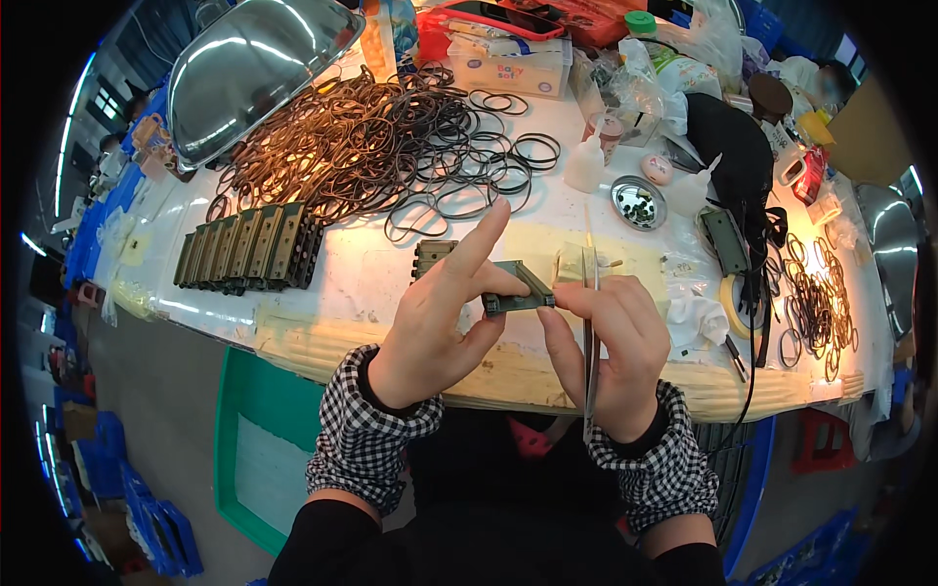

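Observation:
My left hand (pixel 438 317) pinches a dark green rectangular plastic part (pixel 513 283) between thumb and fingers, its index finger pointing up and away. My right hand (pixel 618 347) is closed round a long, thin metal tool (pixel 590 342), which looks like tweezers and stands nearly upright across the fingers. The thumb and index fingertips of that hand touch the right end of the green part. Another green part (pixel 432 256) lies on the table just beyond my left hand. Beyond my right hand sits a small yellowish block (pixel 571 262), partly hidden by the tool.
A row of green parts (pixel 244 249) stands at the left, before a large heap of dark rubber rings (pixel 362 146). A round metal dish (pixel 638 202) with small dark pieces and a white squeeze bottle (pixel 586 164) stand far right. A green tray (pixel 227 439) lies below the table edge.

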`<action>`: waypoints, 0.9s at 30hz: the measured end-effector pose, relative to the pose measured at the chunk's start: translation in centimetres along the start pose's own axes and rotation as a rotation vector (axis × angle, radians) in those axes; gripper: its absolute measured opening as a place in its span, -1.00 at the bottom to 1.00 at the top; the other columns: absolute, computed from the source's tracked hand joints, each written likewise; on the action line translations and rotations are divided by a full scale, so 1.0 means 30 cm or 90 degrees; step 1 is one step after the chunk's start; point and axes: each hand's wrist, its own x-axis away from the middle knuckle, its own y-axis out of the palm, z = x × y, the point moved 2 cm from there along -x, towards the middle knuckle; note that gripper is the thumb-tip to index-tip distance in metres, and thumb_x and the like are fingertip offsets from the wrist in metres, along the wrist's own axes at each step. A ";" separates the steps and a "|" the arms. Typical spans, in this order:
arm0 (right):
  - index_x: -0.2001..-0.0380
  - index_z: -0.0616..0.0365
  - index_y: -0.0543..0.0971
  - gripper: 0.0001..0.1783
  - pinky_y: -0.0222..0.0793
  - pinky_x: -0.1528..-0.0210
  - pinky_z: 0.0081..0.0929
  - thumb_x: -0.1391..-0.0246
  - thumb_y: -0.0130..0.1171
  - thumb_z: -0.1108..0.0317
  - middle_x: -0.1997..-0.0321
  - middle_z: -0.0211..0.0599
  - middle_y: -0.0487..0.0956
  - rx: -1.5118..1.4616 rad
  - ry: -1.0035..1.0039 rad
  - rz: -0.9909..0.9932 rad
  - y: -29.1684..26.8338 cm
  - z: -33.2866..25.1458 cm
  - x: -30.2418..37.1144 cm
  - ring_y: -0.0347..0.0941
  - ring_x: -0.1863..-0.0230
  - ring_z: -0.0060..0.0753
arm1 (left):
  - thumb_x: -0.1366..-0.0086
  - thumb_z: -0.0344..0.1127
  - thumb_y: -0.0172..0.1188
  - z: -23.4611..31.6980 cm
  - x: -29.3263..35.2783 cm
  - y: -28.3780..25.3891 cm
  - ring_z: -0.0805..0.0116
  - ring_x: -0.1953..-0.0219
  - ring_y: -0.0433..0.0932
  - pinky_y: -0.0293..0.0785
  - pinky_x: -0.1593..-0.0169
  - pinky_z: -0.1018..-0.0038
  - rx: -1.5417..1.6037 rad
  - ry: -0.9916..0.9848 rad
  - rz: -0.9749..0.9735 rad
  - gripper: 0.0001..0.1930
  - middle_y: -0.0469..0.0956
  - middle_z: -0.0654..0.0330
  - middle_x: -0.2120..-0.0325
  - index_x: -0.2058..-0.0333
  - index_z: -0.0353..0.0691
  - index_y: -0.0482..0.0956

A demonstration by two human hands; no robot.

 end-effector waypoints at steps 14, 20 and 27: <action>0.11 0.31 0.54 -0.57 0.44 0.35 -0.57 0.07 0.40 0.41 0.40 -0.26 0.58 -0.273 0.277 -0.206 -0.012 0.017 0.035 0.52 0.42 -0.47 | -0.14 -0.66 0.19 0.022 0.029 0.002 0.46 0.08 0.52 0.44 -0.04 0.49 0.595 -0.351 -0.066 -0.10 0.56 0.10 0.13 -0.38 -0.21 -0.12; 0.10 0.36 0.53 -0.68 0.43 0.34 -0.73 -0.08 0.29 0.47 0.35 -0.37 0.60 -0.485 0.435 -0.185 -0.016 0.035 0.044 0.49 0.39 -0.71 | -0.24 -0.56 0.18 0.000 0.045 0.027 0.40 0.01 0.52 0.44 -0.11 0.46 0.707 -0.407 -0.063 -0.30 0.54 0.04 0.08 -0.31 -0.31 0.07; 0.11 0.32 0.54 -0.65 0.41 0.37 -0.67 -0.03 0.34 0.45 0.38 -0.35 0.58 -0.383 0.390 -0.208 -0.023 0.033 0.041 0.48 0.41 -0.65 | -0.27 -0.52 0.17 -0.011 0.060 0.033 0.38 0.01 0.52 0.45 -0.11 0.44 0.688 -0.388 -0.068 -0.45 0.55 0.07 0.10 -0.21 -0.35 0.25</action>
